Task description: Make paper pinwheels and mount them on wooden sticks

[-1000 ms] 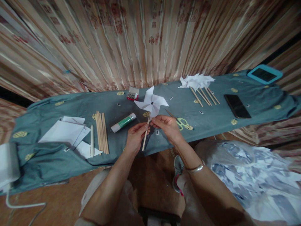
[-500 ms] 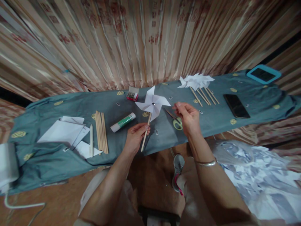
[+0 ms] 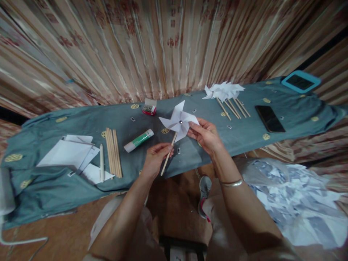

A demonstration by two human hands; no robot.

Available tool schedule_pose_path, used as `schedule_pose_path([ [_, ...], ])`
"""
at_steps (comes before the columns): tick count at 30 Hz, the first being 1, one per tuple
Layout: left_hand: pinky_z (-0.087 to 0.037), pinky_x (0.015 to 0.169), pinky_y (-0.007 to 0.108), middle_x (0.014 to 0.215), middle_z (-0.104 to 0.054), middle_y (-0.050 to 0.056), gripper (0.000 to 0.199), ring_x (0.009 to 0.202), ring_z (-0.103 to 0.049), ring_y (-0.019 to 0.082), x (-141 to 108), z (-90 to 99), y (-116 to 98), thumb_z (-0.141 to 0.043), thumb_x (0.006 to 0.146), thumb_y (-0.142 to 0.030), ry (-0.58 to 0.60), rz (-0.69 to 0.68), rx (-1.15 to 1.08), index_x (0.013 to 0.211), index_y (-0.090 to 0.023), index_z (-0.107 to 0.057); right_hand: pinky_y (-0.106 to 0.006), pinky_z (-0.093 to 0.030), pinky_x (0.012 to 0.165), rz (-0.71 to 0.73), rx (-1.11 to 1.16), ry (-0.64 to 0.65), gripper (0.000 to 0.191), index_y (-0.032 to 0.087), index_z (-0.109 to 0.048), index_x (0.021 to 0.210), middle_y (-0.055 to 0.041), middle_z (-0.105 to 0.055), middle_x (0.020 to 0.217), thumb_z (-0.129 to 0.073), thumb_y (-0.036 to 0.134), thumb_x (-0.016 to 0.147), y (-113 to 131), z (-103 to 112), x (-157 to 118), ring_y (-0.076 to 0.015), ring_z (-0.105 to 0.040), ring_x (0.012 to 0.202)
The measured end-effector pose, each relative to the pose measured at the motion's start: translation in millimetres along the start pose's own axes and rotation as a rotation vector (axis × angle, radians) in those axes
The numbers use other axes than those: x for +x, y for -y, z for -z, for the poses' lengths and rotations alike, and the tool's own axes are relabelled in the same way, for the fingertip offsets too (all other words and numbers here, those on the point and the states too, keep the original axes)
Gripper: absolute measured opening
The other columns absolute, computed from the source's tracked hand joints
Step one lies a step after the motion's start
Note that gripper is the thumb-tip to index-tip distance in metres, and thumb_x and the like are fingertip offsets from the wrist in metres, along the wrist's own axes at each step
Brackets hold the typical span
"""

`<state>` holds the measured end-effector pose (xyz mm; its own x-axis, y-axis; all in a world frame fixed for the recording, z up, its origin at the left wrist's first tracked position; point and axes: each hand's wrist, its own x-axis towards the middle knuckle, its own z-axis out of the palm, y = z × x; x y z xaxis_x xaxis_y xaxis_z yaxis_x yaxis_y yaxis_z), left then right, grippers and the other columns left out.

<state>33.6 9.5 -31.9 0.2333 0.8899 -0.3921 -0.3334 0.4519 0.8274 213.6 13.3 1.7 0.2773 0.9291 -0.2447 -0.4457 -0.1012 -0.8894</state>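
Observation:
A white paper pinwheel (image 3: 179, 116) with a metal pin at its centre is held up over the table's front half. My left hand (image 3: 157, 156) is closed around its wooden stick (image 3: 169, 154), below the paper blades. At the right side, my right hand (image 3: 207, 136) has thumb and fingers closed on one blade. The scissors are hidden behind that hand. Left of the pinwheel lies a green and white glue stick (image 3: 139, 140). Behind it stands an opened small red box (image 3: 149, 110) of metal pins.
Several wooden sticks (image 3: 114, 154), a white pencil-like stick (image 3: 102, 163) and paper sheets (image 3: 66, 154) lie at left. Finished pinwheels (image 3: 224, 91), a phone (image 3: 269, 119) and a blue-framed device (image 3: 301, 82) are at right. A bag of paper scraps (image 3: 296, 199) stands below the table's right side.
My right hand has moved left from beside the pinwheel and taken hold of a blade. The blades have turned slightly. My left hand still grips the stick.

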Motion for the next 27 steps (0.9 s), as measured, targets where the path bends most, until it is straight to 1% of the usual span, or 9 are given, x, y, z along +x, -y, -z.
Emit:
schedule_pose_path([
  [7, -0.048, 0.056, 0.020, 0.060, -0.070, 0.002, 0.037, 0.053, -0.059, 0.008, 0.6, 1.9, 0.2, -0.092, 0.042, -0.035, 0.007, -0.024, -0.011, 0.067, -0.014, -0.075, -0.021, -0.057, 0.064, -0.006, 0.036, 0.018, 0.046, 0.020, -0.071, 0.079, 0.0033, -0.076, 0.074, -0.095, 0.034, 0.041, -2.8, -2.6, -1.2, -0.0089, -0.068, 0.062],
  [12, -0.048, 0.056, 0.020, 0.061, -0.070, 0.002, 0.038, 0.053, -0.060, 0.008, 1.0, 1.8, -0.1, -0.092, 0.043, -0.035, 0.008, -0.030, -0.013, 0.068, -0.013, -0.075, -0.021, -0.057, 0.066, -0.007, 0.012, 0.038, 0.044, 0.020, -0.071, 0.080, 0.0028, -0.075, 0.073, -0.094, 0.034, 0.044, -4.7, -4.4, -2.6, -0.0088, -0.067, 0.061],
  [14, -0.049, 0.056, 0.020, 0.061, -0.070, 0.002, 0.039, 0.053, -0.059, 0.008, 1.2, 1.4, -0.2, -0.093, 0.042, -0.035, 0.002, -0.028, -0.016, 0.068, -0.013, -0.074, -0.020, -0.057, 0.064, -0.011, 0.008, 0.048, 0.046, 0.020, -0.071, 0.079, 0.0024, -0.075, 0.072, -0.094, 0.036, 0.042, -4.8, -5.3, -3.4, -0.0087, -0.067, 0.060],
  [17, -0.049, 0.056, 0.020, 0.061, -0.070, 0.003, 0.039, 0.053, -0.060, 0.008, 2.1, 1.7, 0.7, -0.093, 0.041, -0.036, -0.008, -0.027, -0.020, 0.068, -0.013, -0.075, -0.019, -0.056, 0.061, -0.014, -0.003, 0.058, 0.047, 0.020, -0.069, 0.075, 0.0025, -0.073, 0.069, -0.093, 0.044, 0.043, -3.8, -5.5, -4.5, -0.0094, -0.068, 0.059],
  [21, -0.048, 0.057, 0.020, 0.063, -0.071, 0.003, 0.038, 0.054, -0.060, 0.008, 3.3, 3.3, 1.9, -0.092, 0.043, -0.035, -0.010, -0.038, -0.027, 0.069, -0.013, -0.075, -0.018, -0.055, 0.057, 0.021, -0.048, 0.002, 0.047, 0.020, -0.068, 0.074, 0.0008, -0.073, 0.070, -0.087, 0.055, 0.051, -2.9, -3.0, -4.3, -0.0116, -0.071, 0.062],
  [24, -0.049, 0.057, 0.020, 0.063, -0.071, 0.003, 0.037, 0.054, -0.060, 0.009, 3.8, 3.6, 1.2, -0.092, 0.043, -0.035, -0.008, -0.048, -0.039, 0.069, -0.014, -0.075, -0.017, -0.054, 0.056, 0.039, -0.067, -0.033, 0.047, 0.019, -0.067, 0.068, -0.0008, -0.074, 0.068, -0.089, 0.055, 0.047, -3.3, -1.7, -3.8, -0.0109, -0.070, 0.060],
  [27, -0.049, 0.057, 0.020, 0.062, -0.071, 0.002, 0.037, 0.054, -0.060, 0.009, 4.0, 2.9, -0.3, -0.092, 0.042, -0.034, -0.023, -0.059, -0.052, 0.068, -0.014, -0.075, -0.016, -0.053, 0.055, 0.031, -0.076, -0.031, 0.047, 0.019, -0.068, 0.065, -0.0008, -0.074, 0.067, -0.091, 0.053, 0.042, -3.6, -3.1, -4.6, -0.0095, -0.068, 0.057],
])
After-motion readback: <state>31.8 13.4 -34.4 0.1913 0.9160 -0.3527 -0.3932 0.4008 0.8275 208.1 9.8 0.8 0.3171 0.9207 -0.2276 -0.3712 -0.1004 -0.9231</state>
